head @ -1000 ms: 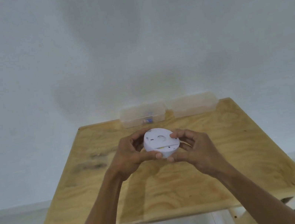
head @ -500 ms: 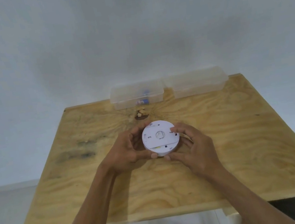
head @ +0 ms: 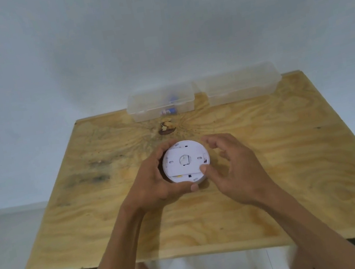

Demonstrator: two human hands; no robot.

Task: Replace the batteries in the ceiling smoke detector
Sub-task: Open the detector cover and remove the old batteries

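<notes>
Plain white wall behind a plywood worktop (head: 294,161). At its centre, the smoke detector (head: 186,163) sits back-side up. Left hand (head: 156,184) cups and grips its rim, evidently steadying it; right hand (head: 233,167), fingers loosely curled, thumb touching the edge, likely to work the back plate. White, round, slotted. Two clear boxes (head: 161,101) stand at the rear.
</notes>
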